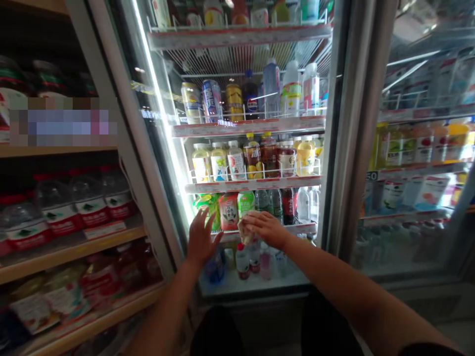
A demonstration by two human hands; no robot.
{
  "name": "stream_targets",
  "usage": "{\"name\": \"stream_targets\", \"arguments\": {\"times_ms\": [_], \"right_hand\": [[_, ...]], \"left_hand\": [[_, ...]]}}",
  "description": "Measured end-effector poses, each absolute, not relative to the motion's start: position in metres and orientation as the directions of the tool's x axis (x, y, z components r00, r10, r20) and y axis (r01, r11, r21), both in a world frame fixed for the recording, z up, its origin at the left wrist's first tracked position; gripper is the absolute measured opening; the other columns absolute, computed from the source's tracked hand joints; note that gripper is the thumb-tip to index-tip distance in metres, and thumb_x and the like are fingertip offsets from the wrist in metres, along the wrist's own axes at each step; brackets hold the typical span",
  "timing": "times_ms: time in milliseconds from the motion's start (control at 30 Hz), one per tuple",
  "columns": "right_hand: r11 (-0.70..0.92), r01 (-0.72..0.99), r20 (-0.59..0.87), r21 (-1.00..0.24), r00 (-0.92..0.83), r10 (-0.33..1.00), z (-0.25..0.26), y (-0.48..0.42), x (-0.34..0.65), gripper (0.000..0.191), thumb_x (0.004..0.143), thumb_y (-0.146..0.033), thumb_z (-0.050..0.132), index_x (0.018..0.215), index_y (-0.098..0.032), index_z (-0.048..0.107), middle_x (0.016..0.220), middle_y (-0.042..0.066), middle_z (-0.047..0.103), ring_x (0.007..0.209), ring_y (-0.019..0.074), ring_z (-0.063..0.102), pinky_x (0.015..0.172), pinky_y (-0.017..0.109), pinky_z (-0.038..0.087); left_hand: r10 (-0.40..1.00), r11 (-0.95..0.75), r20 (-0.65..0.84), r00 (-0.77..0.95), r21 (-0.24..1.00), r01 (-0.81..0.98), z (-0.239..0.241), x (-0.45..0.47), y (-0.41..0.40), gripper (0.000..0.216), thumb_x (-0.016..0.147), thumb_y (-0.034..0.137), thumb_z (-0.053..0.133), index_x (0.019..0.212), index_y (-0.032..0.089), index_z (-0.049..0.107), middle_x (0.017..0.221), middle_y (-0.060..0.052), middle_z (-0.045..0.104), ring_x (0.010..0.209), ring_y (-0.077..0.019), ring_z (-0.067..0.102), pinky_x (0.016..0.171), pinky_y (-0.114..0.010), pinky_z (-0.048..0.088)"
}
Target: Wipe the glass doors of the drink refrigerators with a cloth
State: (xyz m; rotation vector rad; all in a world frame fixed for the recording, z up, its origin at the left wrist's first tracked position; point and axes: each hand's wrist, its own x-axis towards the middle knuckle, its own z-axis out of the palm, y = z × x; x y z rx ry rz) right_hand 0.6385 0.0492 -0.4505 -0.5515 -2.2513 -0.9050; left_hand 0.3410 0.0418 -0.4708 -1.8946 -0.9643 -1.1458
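"Inspecting the lit refrigerator (358, 148): what does it contain?"

"Shelves (245, 129) of drinks; back rows hidden, uncountable."

"Hands?"

"Two: left hand (200, 240) open and spread; right hand (265, 227) curled in a grip."

"Smaller items?"

"Three cans (212, 101), second visible shelf down. Lastly, one crumpled pale cloth (245, 233), gripped in the right hand before the lower drinks, partly covered."

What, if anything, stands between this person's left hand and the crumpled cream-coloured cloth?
Nothing visible stands between the left hand and the crumpled cream-coloured cloth, though the right hand partly covers it.
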Motion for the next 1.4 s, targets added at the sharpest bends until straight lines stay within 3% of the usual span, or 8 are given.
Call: {"name": "stream_targets", "arguments": {"times_ms": [133, 267, 467, 767, 900, 1033, 1200, 1400], "right_hand": [[0.611, 0.714, 0.817, 0.342, -0.547, 0.182, -0.460, 0.051, 0.630, 0.034, 0.099, -0.021, 0.054, 0.129, -0.026, 0.067, 0.136, 0.003, 0.068, 0.127, 0.0190, 0.056, 0.106, 0.034, 0.047], [0.677, 0.649, 0.798, 0.348, -0.583, 0.149, -0.488, 0.043, 0.622, 0.043, 0.094, -0.020, 0.056, 0.137, -0.022, 0.062, 0.135, 0.006, 0.067, 0.124, 0.0215, 0.056, 0.107, 0.036, 0.049], [0.671, 0.706, 0.837, 0.228, -0.494, 0.235, -0.486, 0.034, 0.600, 0.055, 0.091, -0.053, 0.065, 0.132, -0.015, 0.062, 0.135, 0.014, 0.064, 0.124, 0.0286, 0.055, 0.105, 0.044, 0.050], [0.749, 0.520, 0.756, 0.411, -0.653, 0.038, -0.507, 0.042, 0.586, 0.038, 0.098, -0.018, 0.052, 0.135, -0.016, 0.060, 0.130, 0.007, 0.068, 0.124, 0.0214, 0.056, 0.104, 0.036, 0.050], [0.731, 0.589, 0.828, 0.346, -0.558, 0.057, -0.463, 0.045, 0.596, 0.047, 0.096, -0.011, 0.051, 0.142, -0.019, 0.055, 0.135, 0.008, 0.066, 0.128, 0.0228, 0.053, 0.108, 0.039, 0.047], [0.668, 0.682, 0.891, 0.298, -0.450, 0.062, -0.447, 0.046, 0.607, 0.052, 0.094, -0.011, 0.053, 0.145, -0.022, 0.053, 0.140, 0.009, 0.063, 0.135, 0.0245, 0.048, 0.109, 0.041, 0.043], [0.689, 0.564, 0.730, 0.455, -0.679, 0.074, -0.463, 0.039, 0.617, 0.045, 0.098, -0.017, 0.052, 0.142, -0.023, 0.056, 0.137, 0.003, 0.067, 0.130, 0.0199, 0.052, 0.103, 0.035, 0.044], [0.593, 0.744, 0.865, 0.310, -0.479, 0.150, -0.421, 0.042, 0.624, 0.049, 0.098, -0.018, 0.052, 0.147, -0.022, 0.052, 0.146, 0.009, 0.059, 0.137, 0.0254, 0.047, 0.108, 0.041, 0.039]], "left_hand": [[0.189, -0.391, 0.964, 0.188, -0.102, 0.915, -0.456, 0.336, 0.057, 0.064, 0.102, 0.036, 0.045, 0.160, 0.023, 0.021, 0.165, -0.016, 0.027, 0.157, -0.0306, 0.013, 0.124, -0.056, 0.022], [0.194, -0.359, 0.974, 0.119, -0.042, 0.932, -0.461, 0.355, 0.072, 0.065, 0.102, 0.035, 0.044, 0.160, 0.021, 0.021, 0.166, -0.015, 0.024, 0.157, -0.0292, 0.003, 0.125, -0.055, 0.016], [0.142, -0.321, 0.989, 0.033, 0.014, 0.947, -0.473, 0.367, 0.088, 0.069, 0.099, 0.036, 0.047, 0.161, 0.022, 0.020, 0.166, -0.013, 0.023, 0.157, -0.0304, 0.004, 0.126, -0.057, 0.010], [0.086, -0.290, 0.995, 0.054, -0.027, 0.957, -0.473, 0.367, 0.085, 0.070, 0.099, 0.033, 0.048, 0.161, 0.022, 0.020, 0.167, -0.011, 0.023, 0.157, -0.0288, 0.007, 0.127, -0.053, 0.014], [0.072, -0.282, 0.996, 0.049, -0.027, 0.959, -0.473, 0.368, 0.087, 0.070, 0.099, 0.034, 0.048, 0.161, 0.022, 0.019, 0.166, -0.011, 0.023, 0.157, -0.0277, 0.007, 0.127, -0.052, 0.014], [0.106, -0.292, 0.994, 0.015, 0.017, 0.956, -0.476, 0.368, 0.089, 0.065, 0.099, 0.037, 0.046, 0.159, 0.021, 0.027, 0.165, -0.011, 0.028, 0.157, -0.0280, 0.008, 0.127, -0.053, 0.013], [0.142, -0.324, 0.990, -0.013, 0.059, 0.944, -0.478, 0.369, 0.090, 0.062, 0.099, 0.038, 0.045, 0.156, 0.019, 0.035, 0.163, -0.013, 0.033, 0.157, -0.0280, 0.008, 0.127, -0.053, 0.011], [0.204, -0.362, 0.978, -0.050, 0.123, 0.924, -0.478, 0.371, 0.092, 0.062, 0.098, 0.042, 0.044, 0.155, 0.018, 0.038, 0.165, -0.012, 0.030, 0.158, -0.0278, 0.004, 0.127, -0.055, 0.007]]}}
